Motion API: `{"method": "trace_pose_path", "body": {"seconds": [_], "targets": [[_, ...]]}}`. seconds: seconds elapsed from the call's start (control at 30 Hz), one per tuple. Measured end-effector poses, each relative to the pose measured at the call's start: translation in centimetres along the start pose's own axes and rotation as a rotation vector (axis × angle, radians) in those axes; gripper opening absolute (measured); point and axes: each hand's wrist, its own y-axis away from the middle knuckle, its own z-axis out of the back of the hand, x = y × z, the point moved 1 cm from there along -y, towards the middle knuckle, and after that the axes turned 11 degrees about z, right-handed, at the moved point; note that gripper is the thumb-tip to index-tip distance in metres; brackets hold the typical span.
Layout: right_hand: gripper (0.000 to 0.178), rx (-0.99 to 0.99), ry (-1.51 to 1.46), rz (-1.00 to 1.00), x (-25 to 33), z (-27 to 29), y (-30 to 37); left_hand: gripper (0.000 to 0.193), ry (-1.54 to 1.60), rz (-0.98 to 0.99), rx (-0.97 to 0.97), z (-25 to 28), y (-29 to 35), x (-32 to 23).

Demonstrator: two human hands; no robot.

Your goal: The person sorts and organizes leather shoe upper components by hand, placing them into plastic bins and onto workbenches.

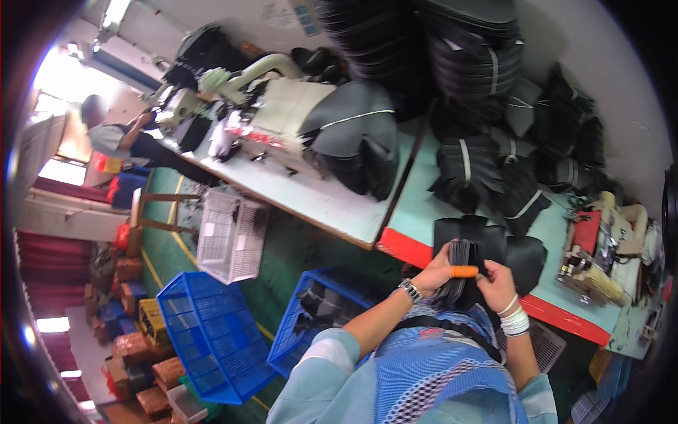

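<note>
My left hand (441, 267) grips a stack of thin dark grey cut pieces (462, 253) on edge, just in front of the table. An orange cover (464, 271), apparently on my left thumb, lies across the stack. At the right side of the same stack my right hand (497, 285) is closed, its thumb and fingers pinching at the edge; the exact fingertip contact is hard to make out. Larger flat black pieces (524, 260) lie on the light green tabletop (407, 212) just beyond my hands.
Tied bundles of black pieces (466, 166) are piled at the back. Sewing machines stand at right (600, 247) and left (282, 106). A red strip (565, 319) edges the table. Blue crates (212, 336) and a white crate (229, 237) stand left on the floor; another person (109, 134) works far left.
</note>
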Motion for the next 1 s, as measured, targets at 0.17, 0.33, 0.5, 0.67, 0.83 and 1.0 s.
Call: {"method": "trace_pose_path", "body": {"seconds": [0.17, 0.33, 0.5, 0.67, 0.83, 1.0], "targets": [[0.043, -0.509, -0.278, 0.121, -6.2, 2.8, 1.5, 0.035, 0.338, 0.114, 0.205, -0.3, 0.2, -0.8], [0.031, -0.849, 0.793, 0.139, -6.0, 2.9, 3.4, 0.039, 0.218, 0.182, 0.156, 0.4, -0.8, -0.1], [0.05, -0.428, 0.624, 0.218, -0.7, -2.6, 0.7, 0.061, 0.061, 0.059, -0.065, -0.2, -2.5, 1.1], [0.038, -0.296, 0.485, 0.102, -4.5, -2.5, -0.3, 0.043, 0.32, 0.208, 0.072, 1.0, -3.6, -0.2], [0.028, -0.538, 0.642, 0.266, -5.9, -2.0, 0.4, 0.043, 0.311, 0.304, 0.024, 2.0, -3.3, -0.2], [0.031, -0.62, 0.537, 0.163, -5.0, -1.9, 0.6, 0.019, 0.167, 0.026, -0.073, 5.9, 1.0, -2.4]]}}
